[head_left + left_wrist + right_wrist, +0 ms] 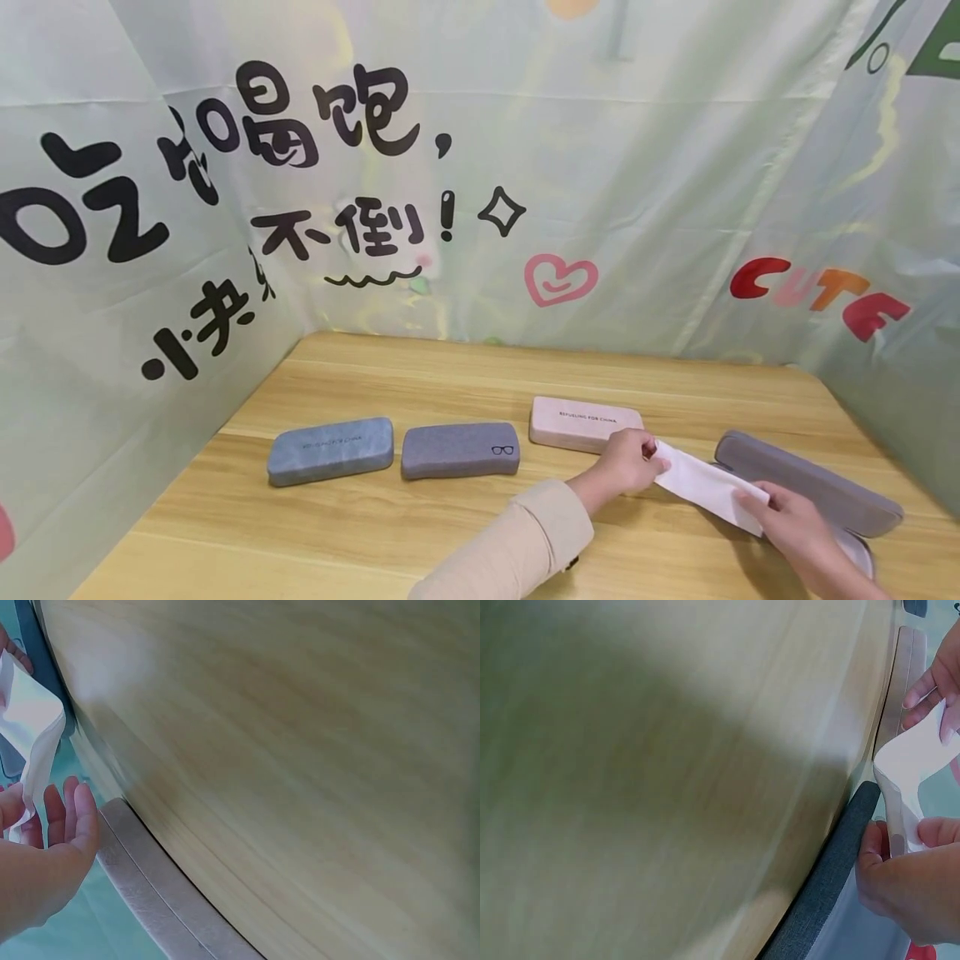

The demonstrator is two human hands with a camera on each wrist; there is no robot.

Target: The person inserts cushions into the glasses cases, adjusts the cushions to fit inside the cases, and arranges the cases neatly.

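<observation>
A folded white cloth (708,485) is stretched between my two hands above the table. My left hand (628,461) pinches its left end between thumb and fingers, and the other fingertips (84,796) stand apart from it. My right hand (798,527) holds the opposite end, thumb on top. In the right wrist view the cloth (911,757) bends in a curve between the hands. Beside my right hand lies an open grey glasses case (813,485), its lower part partly hidden behind that hand. A closed pink glasses case (581,421) sits just behind my left hand.
A closed blue glasses case (330,452) and a closed grey-purple one (461,450) with a glasses print lie to the left on the wooden table (360,533). Printed fabric (637,183) hangs around the table's back and sides.
</observation>
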